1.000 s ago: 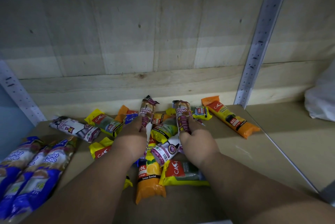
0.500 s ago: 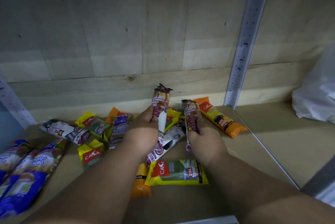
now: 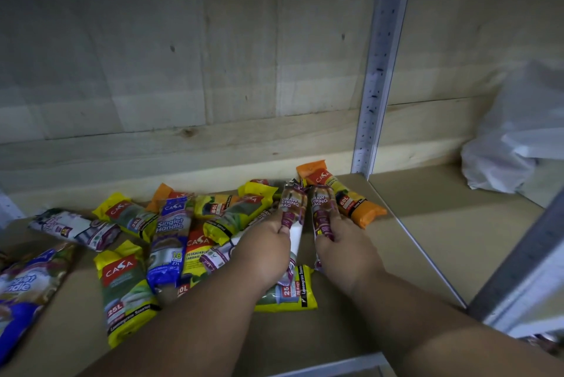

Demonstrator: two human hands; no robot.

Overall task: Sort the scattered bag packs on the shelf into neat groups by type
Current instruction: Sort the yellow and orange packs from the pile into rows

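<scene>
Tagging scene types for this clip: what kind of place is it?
Probably a shop or stockroom shelf bay. Slotted metal upright against a bare plywood back panel, and many retail garbage-bag packs, for example a blue Singlet Handle pack, scattered on the shelf board.

Dim light falls on a plank back wall (image 3: 189,71), a perforated metal upright (image 3: 377,80) and brown shelf board (image 3: 427,224).

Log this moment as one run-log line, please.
step: grouping drawstring packs | left hand: grips drawstring pack | right hand: grips second pack | packs: side by side
</scene>
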